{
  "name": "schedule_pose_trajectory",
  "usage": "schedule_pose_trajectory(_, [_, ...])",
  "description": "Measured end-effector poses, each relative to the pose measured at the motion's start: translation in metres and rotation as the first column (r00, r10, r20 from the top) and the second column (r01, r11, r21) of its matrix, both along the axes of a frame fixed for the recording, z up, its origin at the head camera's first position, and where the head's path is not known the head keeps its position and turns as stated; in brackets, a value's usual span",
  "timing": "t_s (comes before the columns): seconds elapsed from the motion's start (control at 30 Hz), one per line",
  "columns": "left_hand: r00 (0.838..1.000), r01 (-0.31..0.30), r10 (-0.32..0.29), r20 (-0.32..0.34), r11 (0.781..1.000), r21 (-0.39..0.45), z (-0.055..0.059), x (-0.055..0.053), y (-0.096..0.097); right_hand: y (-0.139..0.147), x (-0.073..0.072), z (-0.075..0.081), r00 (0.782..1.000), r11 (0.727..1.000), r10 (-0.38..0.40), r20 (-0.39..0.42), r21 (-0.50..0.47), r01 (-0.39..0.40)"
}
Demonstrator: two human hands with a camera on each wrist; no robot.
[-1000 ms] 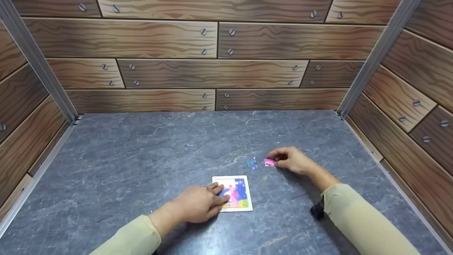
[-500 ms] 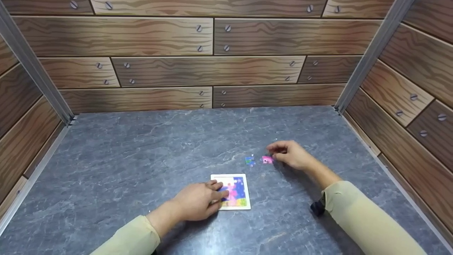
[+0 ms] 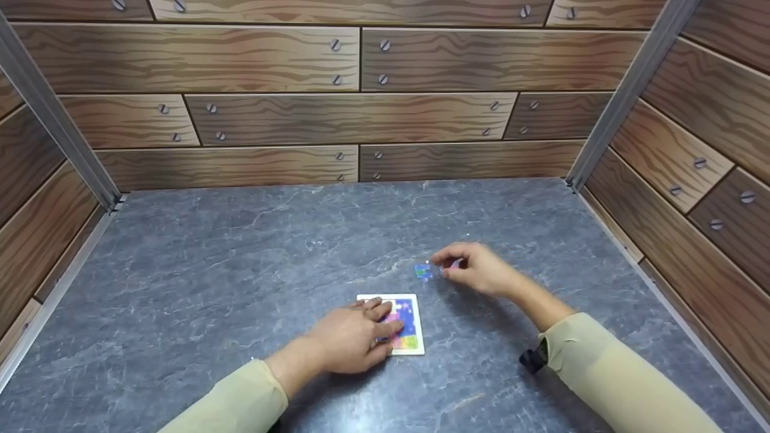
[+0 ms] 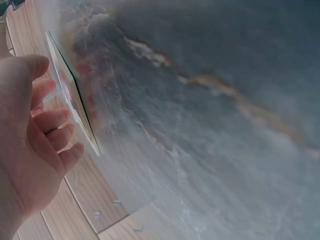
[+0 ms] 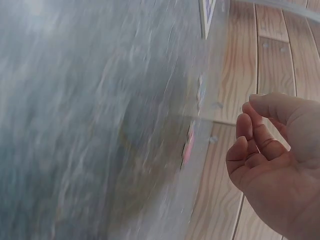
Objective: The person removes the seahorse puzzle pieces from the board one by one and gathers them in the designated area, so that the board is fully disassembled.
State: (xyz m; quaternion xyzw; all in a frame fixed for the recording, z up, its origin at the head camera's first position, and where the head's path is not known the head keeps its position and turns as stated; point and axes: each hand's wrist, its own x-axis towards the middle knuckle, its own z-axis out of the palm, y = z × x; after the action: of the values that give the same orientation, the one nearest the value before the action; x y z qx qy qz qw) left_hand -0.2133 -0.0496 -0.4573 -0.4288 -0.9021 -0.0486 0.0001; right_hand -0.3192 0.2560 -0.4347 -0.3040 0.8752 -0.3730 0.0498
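Note:
A square jigsaw puzzle with a white frame lies flat on the table, its picture partly filled in blue, pink and yellow. My left hand rests across its left half with fingers spread, hiding that part. Beyond the frame, to the right, is a blue-green puzzle piece. A pink puzzle piece lies beside it, mostly covered by my right hand in the head view. The right wrist view has that hand above the table, fingers loosely bent and thumb near the fingertips, with nothing between them.
The grey marbled table is bounded by wood-patterned walls at the back and sides. Metal posts stand at the back corners. A dark band shows at the right sleeve's cuff.
My right hand has shifted left from the right edge of the pink piece to over it, toward the blue-green piece. My left hand has slid a little right across the puzzle.

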Motion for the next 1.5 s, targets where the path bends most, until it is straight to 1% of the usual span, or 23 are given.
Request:
schedule_pose_trajectory(0.2, [0.998, -0.022, 0.024, 0.052, 0.999, -0.040, 0.000, -0.001, 0.003, -0.015, 0.011, 0.001, 0.998, 0.999, 0.053, 0.015, 0.014, -0.053])
schedule_pose_trajectory(0.33, [0.995, -0.038, 0.043, 0.088, 0.998, -0.054, 0.001, -0.001, 0.005, -0.025, 0.016, -0.001, 0.996, 0.996, 0.089, 0.018, 0.029, -0.090])
schedule_pose_trajectory(0.57, [0.995, -0.050, 0.054, 0.082, 0.997, -0.056, 0.001, 0.001, 0.007, -0.037, 0.021, -0.006, 0.989, 0.988, 0.146, 0.035, 0.051, -0.148])
schedule_pose_trajectory(0.77, [0.995, -0.062, 0.067, 0.079, 0.996, -0.061, -0.001, 0.001, 0.007, -0.043, 0.021, -0.014, 0.981, 0.978, 0.182, 0.066, 0.086, -0.188])
schedule_pose_trajectory(0.93, [0.992, -0.075, 0.080, 0.100, 0.996, -0.057, -0.001, 0.002, 0.006, -0.044, 0.021, -0.021, 0.974, 0.973, 0.212, 0.084, 0.074, -0.218])
schedule_pose_trajectory(1.1, [0.990, -0.076, 0.084, 0.114, 0.995, -0.072, -0.001, 0.001, 0.006, -0.043, 0.022, -0.024, 0.976, 0.974, 0.204, 0.079, 0.085, -0.210])
schedule_pose_trajectory(1.3, [0.987, -0.079, 0.089, 0.134, 0.994, -0.075, 0.000, 0.000, 0.005, -0.047, 0.023, -0.021, 0.978, 0.976, 0.181, 0.102, 0.103, -0.191])
schedule_pose_trajectory(1.5, [0.988, -0.084, 0.092, 0.125, 0.994, -0.066, -0.001, 0.001, 0.005, -0.050, 0.022, -0.020, 0.972, 0.967, 0.210, 0.106, 0.122, -0.223])
